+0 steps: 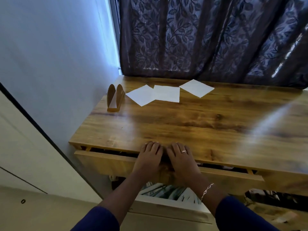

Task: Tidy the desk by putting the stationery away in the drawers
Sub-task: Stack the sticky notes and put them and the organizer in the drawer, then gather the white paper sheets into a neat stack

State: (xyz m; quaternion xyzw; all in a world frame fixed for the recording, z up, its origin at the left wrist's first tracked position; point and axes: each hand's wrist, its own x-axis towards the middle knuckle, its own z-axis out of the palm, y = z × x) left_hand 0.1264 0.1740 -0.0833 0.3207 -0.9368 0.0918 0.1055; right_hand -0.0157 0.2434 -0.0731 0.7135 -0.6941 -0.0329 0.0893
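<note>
Both hands at the near edge of the brown wood-grain desk [166,124], side by side and nearly touching. Left hand [150,157] and right hand [180,159] lie palm down across the gap of the long wooden drawer [106,162], which stands a little way out. Fingertips rest on the desk top and palms over the drawer front. Grip of each hand is flat and spread, pinching nothing. The step looks like working the drawer, though whether opening or shutting I cannot tell. Stationery not yet put away: three white paper sheets [166,93] at the far side of the desk, the two left ones overlapping, the third just apart to the right. All are well away from the hands. Next move, I judge, calls for a wider drawer gap, then a long reach across to gather the sheets. Nothing lies between hands and sheets. Small brown wooden two-leaf holder [115,99] sits far left, near the pale wall [58,55] — dark leaf-patterned curtain [208,39] hangs behind. White open box [166,205] below the drawer, contents unclear.
</note>
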